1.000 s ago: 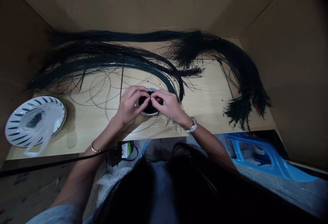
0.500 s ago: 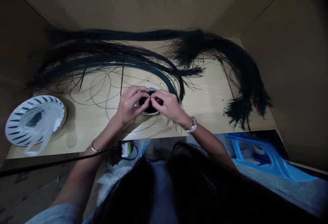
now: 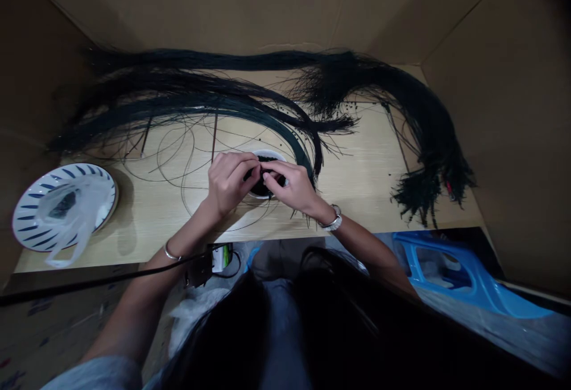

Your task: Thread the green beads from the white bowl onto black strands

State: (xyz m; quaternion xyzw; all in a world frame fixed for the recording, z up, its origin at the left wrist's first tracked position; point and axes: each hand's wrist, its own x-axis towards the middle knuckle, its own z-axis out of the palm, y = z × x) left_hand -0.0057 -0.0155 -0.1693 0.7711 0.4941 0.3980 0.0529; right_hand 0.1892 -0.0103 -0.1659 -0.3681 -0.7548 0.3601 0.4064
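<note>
My left hand (image 3: pixel 228 181) and my right hand (image 3: pixel 289 186) meet fingertip to fingertip over a small white bowl (image 3: pixel 272 156) filled with tiny black bits. Both hands are pinched closed; what they pinch is too small to make out. Thin black strands loop over the wooden table (image 3: pixel 366 176) around the bowl. Long bundles of black strands (image 3: pixel 196 101) lie across the back of the table, and another bundle (image 3: pixel 428 140) curves down the right side.
A white plate with blue stripes (image 3: pixel 31 203) sits at the left edge, holding a crumpled clear plastic bag (image 3: pixel 71 211). Cardboard walls (image 3: pixel 267 3) enclose the table on three sides. A blue plastic stool (image 3: pixel 450 271) stands at lower right. A black cable crosses below the table's front edge.
Both hands have stayed pinched together over the bowl, shifting only slightly toward me. Nothing else has moved.
</note>
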